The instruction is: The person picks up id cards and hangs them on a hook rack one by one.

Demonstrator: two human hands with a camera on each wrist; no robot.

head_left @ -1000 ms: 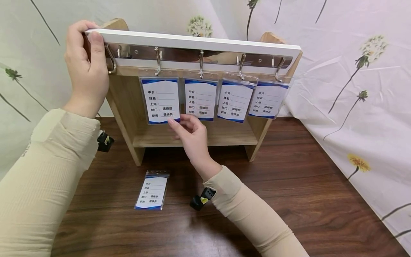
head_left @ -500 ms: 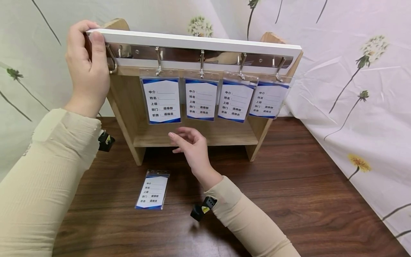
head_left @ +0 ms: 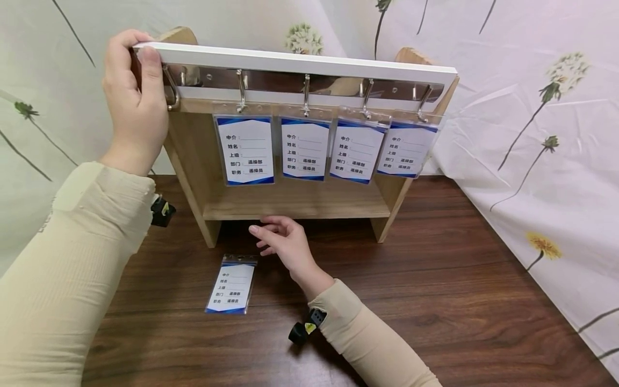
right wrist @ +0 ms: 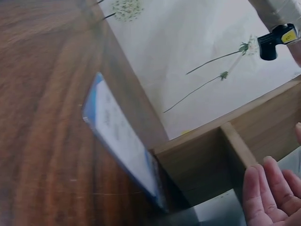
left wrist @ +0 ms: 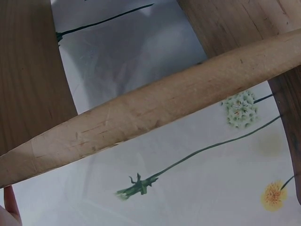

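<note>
My left hand (head_left: 136, 105) grips the left end of a white hook rail (head_left: 300, 57), thumb in front and fingers over the top. The rail is fixed across a small wooden rack (head_left: 295, 204). Several clear badge holders hang side by side, such as the leftmost hanging badge (head_left: 245, 150); the bare leftmost hook (head_left: 172, 91) is beside my left thumb. Another ID badge (head_left: 231, 287) lies face up on the table. Its holed top edge is near my right hand (head_left: 290, 250), which holds nothing, fingers loosely bent. The right wrist view shows that badge at a slant, beside my fingertips (right wrist: 251, 181).
The rack stands on a dark wooden table (head_left: 459, 279). A flower-printed white cloth (head_left: 522, 107) covers the wall behind and to the right. Crossing the left wrist view is a wooden side panel edge (left wrist: 155, 101).
My right hand has come away from the bottom of the leftmost hanging badge and moved down toward the badge on the table. The left hand keeps its grip on the rail.
</note>
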